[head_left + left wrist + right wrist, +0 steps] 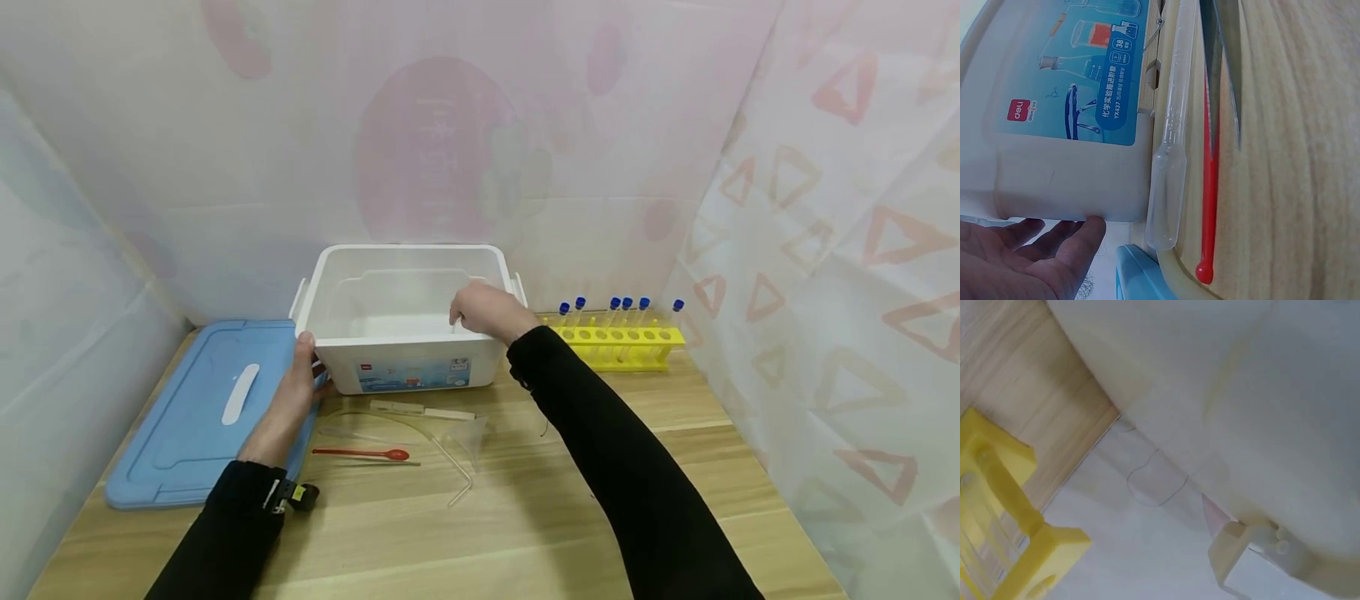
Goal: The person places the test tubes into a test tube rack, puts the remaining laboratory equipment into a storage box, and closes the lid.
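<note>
A white plastic storage box (405,354) with a blue label stands on the table. My left hand (288,400) rests against its left end, the fingertips touching the wall in the left wrist view. Over the box's right front side, my right hand (491,312) reaches in with curled fingers pointing down. A small pale bit shows under these fingers; I cannot tell what it is. In front of the box lie a wooden test tube clamp (423,410), a clear plastic dropper (1167,194), a red spoon (396,454), tweezers (375,463), a bent tube (450,458) and a clear funnel (471,435).
A blue lid (180,450) with a white handle lies to the left. Right of the box stands a yellow test tube rack (618,336) holding several blue-capped tubes. Patterned sheets (450,150) enclose the wooden table (450,550) at the back and sides.
</note>
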The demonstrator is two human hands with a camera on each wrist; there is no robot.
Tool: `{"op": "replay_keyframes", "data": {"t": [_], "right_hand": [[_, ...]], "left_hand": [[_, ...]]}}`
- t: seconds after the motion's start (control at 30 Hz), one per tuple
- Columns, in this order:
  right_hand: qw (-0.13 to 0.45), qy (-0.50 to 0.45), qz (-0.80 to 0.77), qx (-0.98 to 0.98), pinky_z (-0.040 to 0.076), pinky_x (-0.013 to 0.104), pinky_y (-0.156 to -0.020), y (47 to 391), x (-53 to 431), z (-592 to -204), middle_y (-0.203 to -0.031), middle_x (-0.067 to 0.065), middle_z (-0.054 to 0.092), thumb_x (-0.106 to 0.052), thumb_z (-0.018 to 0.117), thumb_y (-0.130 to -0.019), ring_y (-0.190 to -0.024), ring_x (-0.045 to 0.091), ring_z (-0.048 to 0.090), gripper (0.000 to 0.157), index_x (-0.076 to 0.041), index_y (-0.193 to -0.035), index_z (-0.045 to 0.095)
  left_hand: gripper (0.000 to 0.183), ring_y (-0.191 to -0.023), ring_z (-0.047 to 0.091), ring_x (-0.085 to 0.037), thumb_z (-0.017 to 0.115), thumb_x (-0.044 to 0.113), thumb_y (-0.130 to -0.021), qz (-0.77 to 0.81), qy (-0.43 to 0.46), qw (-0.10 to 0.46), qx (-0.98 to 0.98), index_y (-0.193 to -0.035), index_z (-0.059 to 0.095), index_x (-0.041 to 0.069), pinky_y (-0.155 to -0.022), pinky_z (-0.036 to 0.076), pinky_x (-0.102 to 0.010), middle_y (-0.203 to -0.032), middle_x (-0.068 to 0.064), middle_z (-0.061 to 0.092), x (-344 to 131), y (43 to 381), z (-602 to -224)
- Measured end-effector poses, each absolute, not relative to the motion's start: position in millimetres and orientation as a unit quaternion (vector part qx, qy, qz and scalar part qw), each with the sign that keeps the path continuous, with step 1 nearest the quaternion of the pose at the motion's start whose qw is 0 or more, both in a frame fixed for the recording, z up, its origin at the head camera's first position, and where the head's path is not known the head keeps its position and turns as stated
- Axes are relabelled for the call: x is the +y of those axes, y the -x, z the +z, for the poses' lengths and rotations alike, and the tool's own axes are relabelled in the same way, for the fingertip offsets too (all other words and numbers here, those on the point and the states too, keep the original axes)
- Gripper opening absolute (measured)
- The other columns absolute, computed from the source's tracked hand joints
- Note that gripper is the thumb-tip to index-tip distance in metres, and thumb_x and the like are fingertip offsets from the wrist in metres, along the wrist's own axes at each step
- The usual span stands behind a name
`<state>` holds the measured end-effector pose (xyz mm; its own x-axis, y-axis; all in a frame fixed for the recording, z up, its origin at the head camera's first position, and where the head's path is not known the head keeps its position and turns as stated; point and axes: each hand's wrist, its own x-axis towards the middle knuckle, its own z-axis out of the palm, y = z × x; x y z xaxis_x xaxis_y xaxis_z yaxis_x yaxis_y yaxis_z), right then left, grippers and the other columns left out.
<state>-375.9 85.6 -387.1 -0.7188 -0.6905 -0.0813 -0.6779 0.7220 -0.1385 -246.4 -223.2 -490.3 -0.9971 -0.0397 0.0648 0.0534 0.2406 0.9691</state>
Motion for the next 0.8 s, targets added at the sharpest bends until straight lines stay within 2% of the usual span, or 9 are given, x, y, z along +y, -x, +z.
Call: {"op": "replay_keyframes", "data": {"t": [0.13, 0.17, 0.2, 0.27, 0.3, 0.33, 0.4, 0.67, 0.8], "right_hand": [[0.073, 0.385, -0.02, 0.92, 0.054, 0.027, -0.093, 378.8, 88.0, -390.2, -0.116, -0.003, 0.076, 0.0, 0.054, -0.099, -0.108, 0.013, 0.067, 0.036, -0.019, -0.111, 0.082], [0.076, 0.385, -0.02, 0.92, 0.052, 0.024, -0.089, 378.6, 88.3, -390.4, -0.113, -0.006, 0.076, 0.0, 0.054, -0.098, -0.101, 0.009, 0.066, 0.036, -0.022, -0.103, 0.082], [0.079, 0.384, -0.025, 0.92, 0.048, 0.021, -0.078, 377.7, 88.9, -390.4, -0.097, -0.008, 0.073, 0.001, 0.052, -0.097, -0.085, 0.006, 0.061, 0.037, -0.023, -0.088, 0.079], [0.087, 0.382, -0.031, 0.92, 0.028, 0.023, -0.064, 376.1, 89.2, -390.1, -0.07, -0.01, 0.052, 0.003, 0.048, -0.094, -0.064, 0.007, 0.038, 0.04, -0.024, -0.066, 0.054], [0.093, 0.377, -0.035, 0.921, 0.02, 0.028, -0.063, 375.4, 89.1, -389.9, -0.065, -0.009, 0.037, 0.005, 0.045, -0.091, -0.062, 0.01, 0.026, 0.039, -0.022, -0.064, 0.039], [0.1, 0.375, -0.036, 0.921, 0.016, 0.032, -0.065, 375.0, 88.8, -390.0, -0.066, -0.006, 0.024, 0.005, 0.043, -0.09, -0.064, 0.013, 0.016, 0.037, -0.021, -0.068, 0.028], [0.112, 0.372, -0.033, 0.921, 0.013, 0.037, -0.068, 374.4, 88.2, -390.2, -0.075, -0.002, 0.009, 0.005, 0.042, -0.089, -0.068, 0.018, 0.007, 0.036, -0.019, -0.077, 0.018], [0.153, 0.354, 0.012, 0.922, 0.011, 0.035, -0.064, 378.5, 85.7, -391.8, -0.072, -0.002, 0.009, -0.001, 0.046, -0.095, -0.065, 0.017, 0.007, 0.04, -0.02, -0.075, 0.018], [0.15, 0.354, 0.058, 0.921, 0.016, 0.032, -0.061, 378.1, 85.3, -389.8, -0.071, -0.003, 0.015, -0.005, 0.051, -0.1, -0.063, 0.016, 0.017, 0.043, -0.02, -0.073, 0.021]], "left_hand": [[0.079, -0.151, 0.02, -0.05, 0.013, 0.064, -0.106, -0.616, 0.001, 0.033, -0.787, -0.169, 0.008, 0.018, -0.114, 0.029, -0.07, -0.17, -0.025, 0.012, -221.4, 248.8, -490.2], [0.079, -0.151, 0.02, -0.05, 0.013, 0.065, -0.106, -0.616, -0.001, 0.033, -0.787, -0.169, 0.008, 0.018, -0.114, 0.03, -0.07, -0.17, -0.025, 0.012, -220.7, 249.2, -489.6], [0.079, -0.151, 0.02, -0.05, 0.013, 0.065, -0.106, -0.617, -0.001, 0.033, -0.787, -0.169, 0.008, 0.019, -0.114, 0.03, -0.07, -0.17, -0.025, 0.012, -220.1, 249.3, -489.1], [0.079, -0.151, 0.02, -0.05, 0.013, 0.066, -0.105, -0.617, 0.001, 0.032, -0.786, -0.17, 0.007, 0.02, -0.114, 0.029, -0.07, -0.169, -0.026, 0.012, -219.4, 248.7, -488.3], [0.08, -0.151, 0.02, -0.05, 0.013, 0.067, -0.105, -0.618, 0.003, 0.032, -0.786, -0.169, 0.007, 0.02, -0.114, 0.029, -0.07, -0.169, -0.025, 0.012, -219.2, 248.0, -488.0], [0.08, -0.151, 0.019, -0.049, 0.013, 0.067, -0.105, -0.618, 0.004, 0.032, -0.786, -0.169, 0.008, 0.021, -0.114, 0.029, -0.07, -0.169, -0.025, 0.013, -219.0, 247.4, -487.6], [0.079, -0.151, 0.019, -0.049, 0.013, 0.067, -0.105, -0.619, 0.007, 0.034, -0.785, -0.169, 0.009, 0.021, -0.114, 0.028, -0.07, -0.169, -0.026, 0.014, -219.0, 246.5, -487.7], [0.079, -0.151, 0.02, -0.049, 0.013, 0.066, -0.106, -0.615, 0.01, 0.036, -0.788, -0.169, 0.009, 0.019, -0.115, 0.028, -0.069, -0.168, -0.027, 0.016, -220.4, 246.2, -488.5], [0.08, -0.151, 0.02, -0.05, 0.013, 0.067, -0.105, -0.616, 0.006, 0.035, -0.787, -0.169, 0.009, 0.019, -0.114, 0.029, -0.069, -0.169, -0.025, 0.014, -220.5, 247.6, -488.6]]}}
